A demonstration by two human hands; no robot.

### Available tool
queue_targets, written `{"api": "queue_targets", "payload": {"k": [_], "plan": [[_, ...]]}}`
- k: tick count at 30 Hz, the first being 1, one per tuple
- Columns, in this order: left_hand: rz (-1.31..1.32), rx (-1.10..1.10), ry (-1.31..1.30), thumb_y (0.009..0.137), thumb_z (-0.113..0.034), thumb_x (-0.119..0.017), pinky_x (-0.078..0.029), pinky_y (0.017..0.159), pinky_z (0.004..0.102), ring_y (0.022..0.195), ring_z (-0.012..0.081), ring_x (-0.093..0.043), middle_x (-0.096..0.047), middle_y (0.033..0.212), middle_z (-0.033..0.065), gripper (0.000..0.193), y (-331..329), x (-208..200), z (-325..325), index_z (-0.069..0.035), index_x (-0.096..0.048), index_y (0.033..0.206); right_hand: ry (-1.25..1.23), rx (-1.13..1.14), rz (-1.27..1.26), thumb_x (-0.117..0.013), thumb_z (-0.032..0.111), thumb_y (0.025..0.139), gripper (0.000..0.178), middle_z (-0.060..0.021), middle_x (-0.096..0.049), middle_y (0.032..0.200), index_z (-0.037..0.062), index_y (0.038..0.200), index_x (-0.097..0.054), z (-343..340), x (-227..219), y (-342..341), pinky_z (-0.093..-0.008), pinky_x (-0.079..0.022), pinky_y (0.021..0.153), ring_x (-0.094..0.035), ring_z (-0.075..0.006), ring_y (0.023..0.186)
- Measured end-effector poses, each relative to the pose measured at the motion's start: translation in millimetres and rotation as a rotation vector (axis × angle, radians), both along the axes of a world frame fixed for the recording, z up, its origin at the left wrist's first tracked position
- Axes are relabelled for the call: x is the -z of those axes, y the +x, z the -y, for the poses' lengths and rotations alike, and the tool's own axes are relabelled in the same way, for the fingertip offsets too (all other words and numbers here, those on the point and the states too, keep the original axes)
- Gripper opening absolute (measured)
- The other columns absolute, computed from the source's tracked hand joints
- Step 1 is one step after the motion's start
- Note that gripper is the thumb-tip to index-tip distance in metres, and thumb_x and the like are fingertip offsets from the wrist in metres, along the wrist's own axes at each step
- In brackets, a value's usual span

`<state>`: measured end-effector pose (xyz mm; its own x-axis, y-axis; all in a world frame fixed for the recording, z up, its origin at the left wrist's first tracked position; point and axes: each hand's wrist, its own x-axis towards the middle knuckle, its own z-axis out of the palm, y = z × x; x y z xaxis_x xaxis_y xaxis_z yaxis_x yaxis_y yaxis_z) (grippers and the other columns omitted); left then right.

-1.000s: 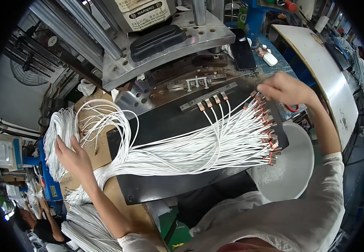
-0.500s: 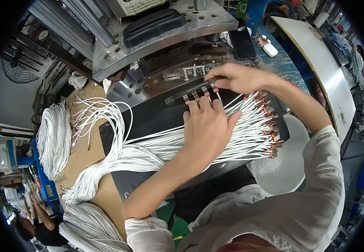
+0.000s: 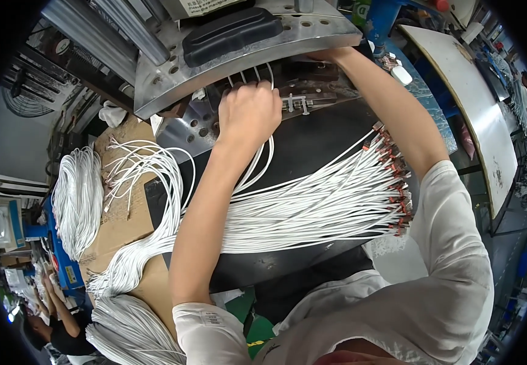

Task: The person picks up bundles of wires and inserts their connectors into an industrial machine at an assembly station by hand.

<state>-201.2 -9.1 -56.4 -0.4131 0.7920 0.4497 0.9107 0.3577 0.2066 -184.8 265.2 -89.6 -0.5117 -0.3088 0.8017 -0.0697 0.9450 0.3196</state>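
Observation:
My left hand is curled over several white cables in front of the metal press. Their upper ends rise past its knuckles under the thick steel plate; below, they loop down to the bench. My right arm reaches under the plate's right side. Only the back of my right hand shows there, its fingers hidden. Beside my left hand, a pale branched plastic piece lies on a metal bar. A wide bundle of white cables with copper-and-orange connector ends spreads across the black bench top.
A black handle-like block sits on the steel plate, near shiny columns. More cable bundles lie on cardboard at the left. A white case rests on the blue surface at the right. Another person is at far left.
Both hands have moved away from the row of connectors on the bench, up to the press. Several cables now run up under the plate, and the metal holder has left the bench top.

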Motion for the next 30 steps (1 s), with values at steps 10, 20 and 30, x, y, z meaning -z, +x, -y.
{"api": "queue_targets", "payload": {"k": [10, 20, 30], "plan": [[0.051, -0.047, -0.091, 0.091, -0.033, -0.064, -0.057, 0.074, 0.0469, 0.075, 0.0378, -0.070, -0.070, 0.080, 0.0191, 0.032, -2.0, 10.9, 5.3, -0.002, -0.069, 0.089, -0.273, -0.161, 0.181, -0.069, 0.031, 0.089, 0.036, -0.0074, -0.069, 0.107, 0.0098, 0.117, -0.064, 29.1, -1.3, 11.0, -0.0378, -0.052, 0.083, -0.064, -0.0253, 0.095], [1.166, 0.433, 0.382, 0.076, -0.013, -0.083, -0.052, 0.093, 0.0412, 0.111, 0.0369, -0.065, -0.068, 0.116, 0.0205, 0.055, 134.0, -4.0, 166.3, 0.005, -0.064, 0.124, -1.115, -1.194, 1.386, -0.070, 0.023, 0.096, 0.057, -0.0213, -0.054, 0.135, -0.0052, 0.140, -0.050, 163.7, -46.4, 244.7, -0.0368, -0.051, 0.093, -0.058, -0.0261, 0.117], [1.750, -0.623, 0.888, 0.104, -0.044, -0.044, -0.048, 0.066, 0.0363, 0.083, 0.0233, -0.062, -0.063, 0.099, 0.0102, 0.045, 240.8, 207.3, 295.9, -0.004, -0.053, 0.123, -2.437, -0.198, 0.174, -0.051, 0.058, 0.098, 0.069, -0.0067, -0.052, 0.141, 0.0079, 0.145, -0.044, 261.0, 225.3, 428.7, -0.0403, -0.040, 0.107, -0.050, -0.0207, 0.125]]}}
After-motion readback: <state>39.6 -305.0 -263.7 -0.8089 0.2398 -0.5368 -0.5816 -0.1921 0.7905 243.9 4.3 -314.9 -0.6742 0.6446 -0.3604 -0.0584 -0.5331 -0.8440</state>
